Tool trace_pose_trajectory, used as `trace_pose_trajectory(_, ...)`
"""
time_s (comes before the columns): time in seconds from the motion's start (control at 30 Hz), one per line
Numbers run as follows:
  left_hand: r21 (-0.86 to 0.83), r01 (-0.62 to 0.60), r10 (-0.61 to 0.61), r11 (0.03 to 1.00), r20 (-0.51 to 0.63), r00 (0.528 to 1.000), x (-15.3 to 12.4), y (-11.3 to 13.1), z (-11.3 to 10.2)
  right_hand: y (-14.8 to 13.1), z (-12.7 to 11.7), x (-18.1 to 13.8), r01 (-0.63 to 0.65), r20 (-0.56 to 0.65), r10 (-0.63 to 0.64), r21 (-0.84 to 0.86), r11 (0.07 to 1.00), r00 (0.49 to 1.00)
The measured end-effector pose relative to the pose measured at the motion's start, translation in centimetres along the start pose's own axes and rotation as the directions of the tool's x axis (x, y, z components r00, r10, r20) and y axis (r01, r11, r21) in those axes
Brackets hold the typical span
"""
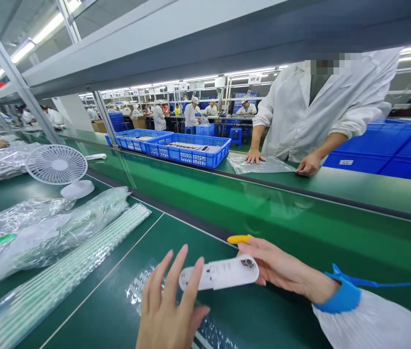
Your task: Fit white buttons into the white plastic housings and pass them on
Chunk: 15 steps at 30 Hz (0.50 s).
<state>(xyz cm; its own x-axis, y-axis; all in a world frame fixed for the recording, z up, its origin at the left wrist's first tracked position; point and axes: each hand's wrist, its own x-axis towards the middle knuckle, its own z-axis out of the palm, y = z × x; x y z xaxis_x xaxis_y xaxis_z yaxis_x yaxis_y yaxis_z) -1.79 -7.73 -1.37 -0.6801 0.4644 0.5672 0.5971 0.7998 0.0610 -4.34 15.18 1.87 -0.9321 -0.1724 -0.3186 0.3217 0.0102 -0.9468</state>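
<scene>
My right hand (pixel 269 264) grips the right end of a long white plastic housing (pixel 227 274), which has a round metal part set in that end. A yellow cover (pixel 239 239) sits on one finger of this hand, and a blue band (pixel 341 293) circles the wrist. My left hand (pixel 172 300) is open, its fingers spread in front of the housing's left end; whether they touch it I cannot tell. Beneath the hands lies clear plastic packaging (pixel 138 289) on the green worktop (pixel 100 295).
At left stand a white fan (pixel 59 165), plastic bags (pixel 53 232) and a wrapped bundle of pale strips (pixel 78 266). Beyond a green conveyor belt (pixel 198 194) sit blue baskets (pixel 191 149). A co-worker (pixel 307 111) across it handles a clear bag (pixel 263 166). A shelf beam hangs overhead.
</scene>
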Motion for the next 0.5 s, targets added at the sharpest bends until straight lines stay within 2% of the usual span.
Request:
trace_pose_trajectory(0.07,-0.069,-0.124,0.133,0.99,0.151,0.979,1.8,0.4,-0.1,1.1,0.5,-1.1,-0.027,-0.01,0.027,-0.005,1.0,1.0)
trace_pose_trajectory(0.17,-0.218,-0.128,0.189,0.968,0.29,0.938,2.9,0.9,0.6,2.7,0.0,-1.5,-0.014,-0.131,0.004,-0.072,0.997,0.991)
trace_pose_trajectory(0.27,-0.239,-0.107,0.185,0.965,0.331,0.925,3.0,1.0,1.8,3.9,-1.3,-2.5,0.04,-0.286,-0.093,-0.186,0.982,0.954)
trace_pose_trajectory(0.33,-0.248,-0.1,0.186,0.963,0.35,0.918,3.0,0.9,2.5,4.5,-2.0,-4.0,0.072,-0.347,-0.153,-0.235,0.969,0.925)
trace_pose_trajectory(0.4,-0.261,-0.092,0.186,0.961,0.365,0.912,3.3,0.9,2.7,5.4,-2.1,-5.8,0.105,-0.368,-0.218,-0.304,0.947,0.904)
trace_pose_trajectory(0.5,-0.249,-0.052,0.144,0.967,0.371,0.918,3.2,1.4,1.6,7.0,-1.2,-8.5,0.105,-0.32,-0.278,-0.465,0.879,0.906)
